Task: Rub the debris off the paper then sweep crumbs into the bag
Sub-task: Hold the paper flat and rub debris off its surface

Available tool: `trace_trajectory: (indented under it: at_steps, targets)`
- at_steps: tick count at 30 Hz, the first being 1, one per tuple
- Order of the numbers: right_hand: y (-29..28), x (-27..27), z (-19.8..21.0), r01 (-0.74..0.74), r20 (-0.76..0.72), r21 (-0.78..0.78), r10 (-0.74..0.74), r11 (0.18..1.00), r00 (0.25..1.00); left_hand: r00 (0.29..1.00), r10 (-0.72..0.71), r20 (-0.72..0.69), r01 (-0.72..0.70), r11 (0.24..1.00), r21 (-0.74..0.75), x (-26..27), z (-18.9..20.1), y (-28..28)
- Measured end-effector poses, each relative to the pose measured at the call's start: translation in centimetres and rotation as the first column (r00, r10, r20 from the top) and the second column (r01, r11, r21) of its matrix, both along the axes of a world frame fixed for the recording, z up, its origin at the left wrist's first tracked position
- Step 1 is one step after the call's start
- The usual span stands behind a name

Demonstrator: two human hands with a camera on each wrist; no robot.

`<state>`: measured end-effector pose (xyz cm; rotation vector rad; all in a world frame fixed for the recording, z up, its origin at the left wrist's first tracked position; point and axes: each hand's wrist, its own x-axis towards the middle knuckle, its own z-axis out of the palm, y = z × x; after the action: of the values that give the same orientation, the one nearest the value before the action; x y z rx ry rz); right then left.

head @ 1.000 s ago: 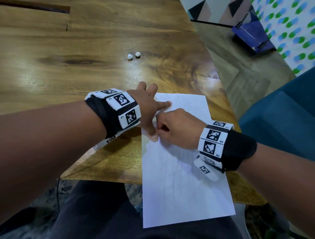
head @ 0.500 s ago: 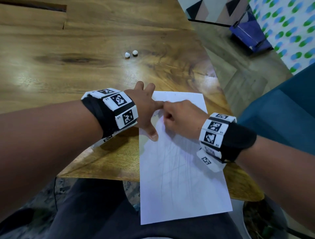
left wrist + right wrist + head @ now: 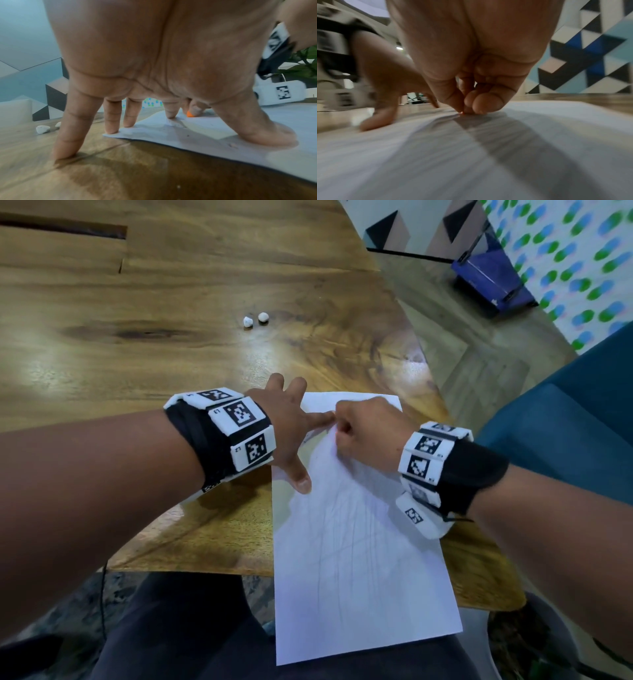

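Your left hand is spread flat, its fingertips and thumb pinning the far left corner of the paper to the desk. Your right hand is curled, pinching a small orange eraser against the paper's far end. Two white crumbs lie further out on the desk

**White paper sheet and orange rubber on wooden table**

A white rectangular sheet of paper, marked with faint grey pencil strokes, is laid flat on the table, its near end projecting past the table edge. Small dark crumbs are seen scattered near its far left corner. A small orange eraser is pressed tip-down against the sheet's far portion; only its tip is visible.
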<state>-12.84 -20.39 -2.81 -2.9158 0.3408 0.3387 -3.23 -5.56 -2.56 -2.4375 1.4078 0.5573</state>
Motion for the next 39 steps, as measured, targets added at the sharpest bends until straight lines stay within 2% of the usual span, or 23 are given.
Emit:
trace_trajectory:
  at_steps: [2, 4, 7, 10, 18, 21, 23, 27, 31, 34, 39]
  targets:
    - [1.8, -0.9, -0.3, -0.106, -0.034, 0.033, 0.107, 0.994, 0.994, 1.0, -0.012, 0.007, 0.012, 1.0, 0.009, 0.0, 0.0, -0.1]
    - [1.9, -1.1, -0.4, -0.129, -0.057, 0.058, 0.133, 0.99, 0.99, 0.999, -0.033, 0.03, 0.033, 0.999, 0.018, 0.1, 0.0, -0.2]
    - [-1.0, -0.1, -0.2, 0.034, -0.024, 0.018, -0.034, 0.999, 0.999, 0.997, -0.054, 0.062, 0.053, 0.998, 0.02, 0.3, -0.1, -0.1]
    - [-3.8, 0.8, 0.3, 0.137, 0.005, -0.027, -0.137, 0.99, 0.991, 0.994, -0.078, 0.08, 0.076, 0.997, 0.023, 0.3, -0.3, -0.1]
    - [-4.9, 0.6, -0.7, 0.186, 0.057, -0.006, -0.185, 0.983, 0.981, 0.979, -0.144, 0.146, 0.148, 0.989, -0.019, 0.3, -0.3, 0.0]
    - [-4.9, 0.8, -0.5, 0.192, 0.038, -0.007, -0.192, 0.981, 0.981, 0.978, -0.174, 0.111, 0.177, 0.984, -0.017, 0.3, -0.1, -0.3]
    - [-4.6, 0.9, -0.3, 0.191, 0.029, -0.014, -0.191, 0.981, 0.981, 0.985, -0.168, 0.03, 0.168, 0.986, -0.007, 0.2, 0.0, -0.6]
    - [-2.9, 0.2, 0.0, 0.111, 0.041, -0.061, -0.108, 0.992, 0.993, 0.99, -0.117, -0.077, 0.114, 0.992, -0.045, 0.0, -0.2, -0.8]
    - [0.0, -0.7, -0.5, 0.005, 0.013, 0.037, -0.006, 0.999, 1.0, 0.99, -0.12, -0.074, 0.112, 0.988, -0.104, -0.1, -0.5, -0.8]
    - [-1.5, 0.1, -0.2, 0.082, 0.011, 0.069, -0.082, 0.994, 0.997, 0.99, -0.136, -0.04, 0.131, 0.985, -0.113, -0.1, -0.8, -1.0]
    - [-5.3, 2.5, 0.6, 0.217, 0.023, -0.043, -0.216, 0.975, 0.976, 0.994, -0.098, -0.037, 0.093, 0.989, -0.117, -0.3, -0.6, -1.2]
